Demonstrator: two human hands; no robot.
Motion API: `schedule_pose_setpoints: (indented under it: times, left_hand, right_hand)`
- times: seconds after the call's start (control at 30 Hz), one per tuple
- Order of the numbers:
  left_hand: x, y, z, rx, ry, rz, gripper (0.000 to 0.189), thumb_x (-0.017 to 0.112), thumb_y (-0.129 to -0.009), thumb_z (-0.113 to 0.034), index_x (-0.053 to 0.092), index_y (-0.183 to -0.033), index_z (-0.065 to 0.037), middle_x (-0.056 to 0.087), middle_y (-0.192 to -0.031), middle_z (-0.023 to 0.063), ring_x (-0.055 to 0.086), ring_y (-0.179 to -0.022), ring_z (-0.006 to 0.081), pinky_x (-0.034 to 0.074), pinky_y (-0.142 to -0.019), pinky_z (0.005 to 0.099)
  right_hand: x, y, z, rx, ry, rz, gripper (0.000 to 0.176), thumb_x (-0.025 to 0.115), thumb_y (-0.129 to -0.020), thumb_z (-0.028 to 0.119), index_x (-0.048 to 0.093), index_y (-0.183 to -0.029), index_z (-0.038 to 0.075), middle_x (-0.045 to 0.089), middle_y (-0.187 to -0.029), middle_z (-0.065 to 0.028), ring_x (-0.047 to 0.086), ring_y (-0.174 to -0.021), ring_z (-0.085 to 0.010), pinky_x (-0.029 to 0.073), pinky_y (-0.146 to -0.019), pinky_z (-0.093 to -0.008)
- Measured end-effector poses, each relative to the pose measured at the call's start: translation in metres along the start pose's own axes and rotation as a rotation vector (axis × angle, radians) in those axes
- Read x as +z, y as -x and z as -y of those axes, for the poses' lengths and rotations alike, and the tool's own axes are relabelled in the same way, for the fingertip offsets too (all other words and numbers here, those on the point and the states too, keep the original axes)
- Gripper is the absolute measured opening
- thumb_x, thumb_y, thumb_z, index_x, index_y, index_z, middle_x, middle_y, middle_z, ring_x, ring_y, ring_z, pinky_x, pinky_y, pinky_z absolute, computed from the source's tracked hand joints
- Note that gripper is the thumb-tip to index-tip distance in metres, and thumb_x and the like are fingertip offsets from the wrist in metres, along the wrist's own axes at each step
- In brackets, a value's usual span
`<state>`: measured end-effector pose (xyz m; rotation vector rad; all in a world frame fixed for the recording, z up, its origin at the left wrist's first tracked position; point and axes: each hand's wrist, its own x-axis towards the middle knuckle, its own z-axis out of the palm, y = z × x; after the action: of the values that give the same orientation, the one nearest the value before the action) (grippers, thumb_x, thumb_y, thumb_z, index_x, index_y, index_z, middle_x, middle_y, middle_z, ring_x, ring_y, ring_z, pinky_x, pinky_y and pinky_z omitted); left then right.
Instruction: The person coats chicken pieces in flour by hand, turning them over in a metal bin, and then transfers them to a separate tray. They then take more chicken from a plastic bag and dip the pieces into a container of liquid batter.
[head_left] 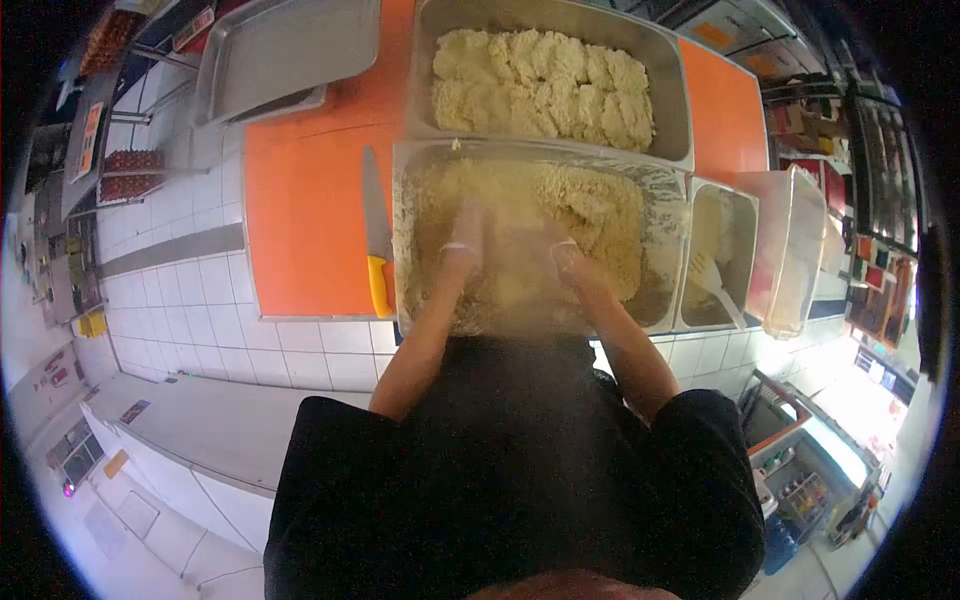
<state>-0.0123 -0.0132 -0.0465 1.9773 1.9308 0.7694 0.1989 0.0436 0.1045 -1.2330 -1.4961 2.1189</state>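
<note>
Both of my hands are over the near metal pan, which holds a heap of pale yellow, floury crumbs. My left hand, in what looks like a thin clear glove, is at the pan's left side. Toward the middle is my right hand, gloved the same way. Motion and a pale haze smear the fingers of both, so whether they grip anything is hidden. Just beyond, a second metal pan holds rows of lumpy, coated pieces.
A knife with a yellow handle lies left of the near pan on the orange work surface. To the right are a narrow metal pan with a white slotted utensil and a clear plastic bin. Metal trays lie at far left.
</note>
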Motion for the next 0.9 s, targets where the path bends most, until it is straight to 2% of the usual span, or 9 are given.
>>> schedule_pose_setpoints:
  times: [0.17,0.23,0.33,0.4,0.5,0.57,0.7,0.83,0.9]
  left_hand:
    - [-0.095,-0.065,-0.060,0.177,-0.595,0.859,0.060,0.047,-0.089,-0.011,0.030,-0.146,0.000,0.019,-0.153,0.0262,0.021,-0.142,0.0368,0.020,-0.116,0.0397]
    - [-0.100,-0.065,-0.062,0.204,-0.752,1.135,0.061,0.046,-0.088,-0.010,0.030,-0.146,0.000,0.015,-0.155,0.0256,0.017,-0.144,0.0359,0.017,-0.118,0.0392]
    - [-0.090,-0.048,-0.051,0.099,-0.565,0.950,0.061,0.046,-0.089,-0.011,0.030,-0.146,0.000,0.015,-0.155,0.0257,0.018,-0.144,0.0360,0.018,-0.118,0.0395]
    - [-0.090,-0.035,-0.050,0.067,-0.479,0.931,0.061,0.046,-0.089,-0.011,0.030,-0.146,0.000,0.015,-0.155,0.0258,0.018,-0.144,0.0361,0.019,-0.118,0.0398]
    - [-0.091,-0.021,-0.049,0.064,-0.445,0.886,0.061,0.046,-0.089,-0.012,0.029,-0.146,-0.001,0.015,-0.155,0.0260,0.018,-0.144,0.0363,0.020,-0.117,0.0401]
    - [-0.081,-0.014,-0.044,0.104,-0.490,0.762,0.061,0.046,-0.089,-0.013,0.029,-0.147,-0.001,0.015,-0.154,0.0261,0.019,-0.144,0.0364,0.021,-0.117,0.0403]
    - [-0.058,0.002,-0.029,0.204,-0.651,0.306,0.061,0.046,-0.089,-0.014,0.029,-0.147,-0.002,0.016,-0.154,0.0263,0.019,-0.144,0.0366,0.022,-0.116,0.0408]
    - [-0.052,0.006,-0.023,0.235,-0.682,0.104,0.061,0.045,-0.089,-0.015,0.029,-0.147,-0.002,0.016,-0.154,0.0265,0.019,-0.144,0.0368,0.023,-0.116,0.0411]
    - [-0.053,-0.001,-0.030,0.121,-0.649,0.417,0.062,0.047,-0.090,-0.024,0.031,-0.147,-0.007,0.017,-0.154,0.0254,0.020,-0.144,0.0359,0.028,-0.113,0.0425]
  right_hand:
    - [-0.021,0.004,0.057,0.081,0.068,0.052,0.073,0.063,-0.086,0.049,0.044,-0.140,0.003,0.054,-0.134,-0.0163,0.053,-0.121,-0.0259,0.045,-0.098,-0.0410]
    - [-0.029,-0.007,0.067,0.030,0.577,0.085,0.065,0.062,-0.091,0.037,0.041,-0.141,0.003,0.053,-0.136,-0.0164,0.054,-0.121,-0.0273,0.045,-0.100,-0.0437]
    - [0.006,-0.026,0.179,0.418,-0.096,-0.408,0.062,0.051,-0.098,0.022,0.022,-0.146,-0.005,0.040,-0.145,-0.0215,0.045,-0.131,-0.0256,0.051,-0.092,-0.0312]
    - [-0.025,-0.059,0.172,0.096,-0.318,-0.212,0.062,0.049,-0.099,0.019,0.017,-0.146,-0.007,0.041,-0.144,-0.0221,0.044,-0.131,-0.0275,0.051,-0.094,-0.0343]
    - [-0.019,-0.105,0.215,-0.055,-0.070,-0.145,0.062,0.048,-0.098,0.015,0.016,-0.148,-0.004,0.041,-0.144,-0.0212,0.042,-0.132,-0.0286,0.051,-0.095,-0.0377]
    - [-0.027,-0.150,0.206,-0.335,0.759,-0.244,0.039,0.048,-0.098,0.014,0.047,-0.136,0.003,0.055,-0.134,-0.0133,0.059,-0.111,-0.0260,0.052,-0.093,-0.0390]
    - [-0.077,-0.273,0.101,-0.176,-0.432,-0.012,0.060,0.060,-0.092,0.030,0.041,-0.141,0.002,0.048,-0.140,-0.0171,0.047,-0.127,-0.0273,0.049,-0.094,-0.0392]
    - [-0.015,-0.266,0.167,0.039,0.572,-0.211,0.051,0.064,-0.088,0.032,0.055,-0.131,0.008,0.060,-0.123,-0.0099,0.059,-0.107,-0.0238,0.047,-0.090,-0.0339]
    - [-0.016,-0.245,0.181,0.045,0.831,-0.263,0.047,0.064,-0.088,0.030,0.056,-0.129,0.009,0.064,-0.116,-0.0067,0.062,-0.100,-0.0228,0.048,-0.088,-0.0319]
